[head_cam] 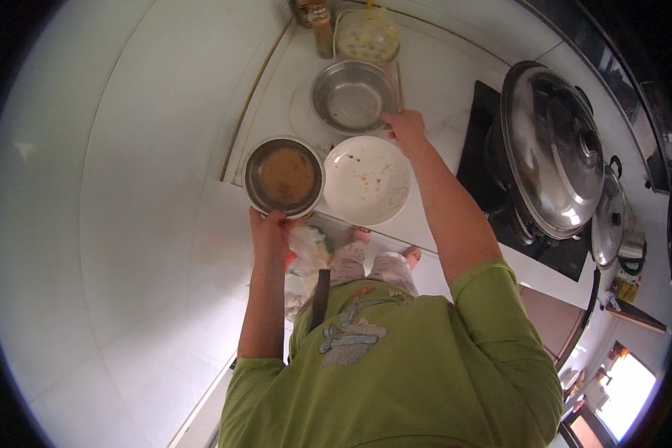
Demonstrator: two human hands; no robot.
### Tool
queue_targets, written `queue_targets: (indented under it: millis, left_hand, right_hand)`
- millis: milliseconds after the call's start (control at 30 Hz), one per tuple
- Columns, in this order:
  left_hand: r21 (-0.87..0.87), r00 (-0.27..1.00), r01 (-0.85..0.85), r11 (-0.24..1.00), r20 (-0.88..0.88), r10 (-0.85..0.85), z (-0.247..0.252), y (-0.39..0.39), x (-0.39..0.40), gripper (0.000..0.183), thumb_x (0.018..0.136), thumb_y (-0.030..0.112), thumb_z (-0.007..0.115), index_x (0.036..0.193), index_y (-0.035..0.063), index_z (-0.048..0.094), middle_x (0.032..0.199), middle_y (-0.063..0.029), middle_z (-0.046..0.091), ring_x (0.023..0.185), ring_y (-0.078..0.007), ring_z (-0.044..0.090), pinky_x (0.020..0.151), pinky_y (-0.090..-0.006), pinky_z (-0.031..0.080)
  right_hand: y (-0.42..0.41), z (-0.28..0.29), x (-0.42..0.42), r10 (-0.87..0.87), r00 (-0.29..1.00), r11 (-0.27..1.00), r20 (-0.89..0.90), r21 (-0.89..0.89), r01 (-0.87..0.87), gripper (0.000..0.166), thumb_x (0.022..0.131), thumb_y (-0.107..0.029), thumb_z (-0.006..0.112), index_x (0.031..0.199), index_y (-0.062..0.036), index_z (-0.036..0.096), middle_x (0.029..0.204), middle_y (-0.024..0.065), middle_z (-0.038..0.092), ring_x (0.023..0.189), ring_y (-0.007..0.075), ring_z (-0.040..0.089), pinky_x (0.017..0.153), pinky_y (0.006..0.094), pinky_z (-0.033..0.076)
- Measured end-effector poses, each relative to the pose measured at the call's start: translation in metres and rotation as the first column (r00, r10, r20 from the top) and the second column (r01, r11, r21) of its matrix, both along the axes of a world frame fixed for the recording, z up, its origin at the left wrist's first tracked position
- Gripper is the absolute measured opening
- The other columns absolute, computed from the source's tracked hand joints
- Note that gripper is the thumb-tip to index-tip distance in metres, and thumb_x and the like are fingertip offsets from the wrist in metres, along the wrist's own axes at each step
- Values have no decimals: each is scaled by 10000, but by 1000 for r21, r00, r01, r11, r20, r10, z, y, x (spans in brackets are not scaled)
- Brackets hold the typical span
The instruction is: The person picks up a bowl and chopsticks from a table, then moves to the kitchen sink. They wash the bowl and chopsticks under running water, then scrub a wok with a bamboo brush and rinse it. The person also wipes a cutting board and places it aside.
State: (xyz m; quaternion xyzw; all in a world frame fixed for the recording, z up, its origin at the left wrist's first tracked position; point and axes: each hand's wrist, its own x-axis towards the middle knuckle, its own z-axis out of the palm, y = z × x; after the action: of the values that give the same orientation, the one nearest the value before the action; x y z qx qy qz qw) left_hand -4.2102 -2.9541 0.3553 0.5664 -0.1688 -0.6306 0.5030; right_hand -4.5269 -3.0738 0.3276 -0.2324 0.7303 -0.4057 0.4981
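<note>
My left hand (270,227) grips the near rim of a metal bowl (252,193) with a pale edge. Brown liquid (288,173) covers its bottom. At the right rim of an empty stainless steel basin (350,103), the fingers of my right hand (406,129) are closed on the edge. A thin stick (400,84), perhaps chopsticks, runs up from beside that hand; whether I hold it is unclear. Between my hands a white bowl (369,196) with brown food crumbs in it stands by the counter's front edge, touching or nearly touching the bowl on the left.
Beyond the basin stand a jar (323,39) and a translucent yellowish container (368,36). On the right, a large lidded steel pot (560,151) sits on a black cooktop (476,123), with another lidded pan (607,218) behind. Plastic bags (308,249) are below the counter edge.
</note>
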Motion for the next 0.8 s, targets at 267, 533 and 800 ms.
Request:
queue_targets:
  millis: [267, 533, 800]
  left_hand:
    - [57, 991, -63, 996, -117, 70, 5, 16, 8, 545, 790, -114, 507, 1289, 59, 376, 1235, -177, 527, 1022, -331, 632, 788, -434, 602]
    - [-32, 985, -109, 994, -137, 103, 12, 25, 18, 514, 787, -102, 495, 1288, 3, 443, 1249, -188, 562, 1101, -351, 607, 904, -469, 570]
    - [-20, 979, -18, 1000, -205, 13, -8, 30, 29, 620, 739, -125, 479, 1343, -7, 407, 1339, -205, 502, 1197, -376, 549, 1007, -518, 507]
  right_hand:
    - [29, 52, 12, -73, 997, 980, 23, -185, 76, 133, 812, -57, 629, 894, 48, 628, 694, 114, 611, 471, 140, 499, 385, 282, 348]
    - [151, 35, 11, -27, 991, 997, 134, -74, 37, 179, 812, -80, 635, 942, 42, 645, 678, 86, 616, 470, 122, 493, 381, 275, 337]
    - [187, 10, 18, 3, 987, 997, 162, -79, 10, 296, 892, -282, 690, 837, -3, 608, 606, 49, 550, 409, 120, 534, 315, 267, 306]
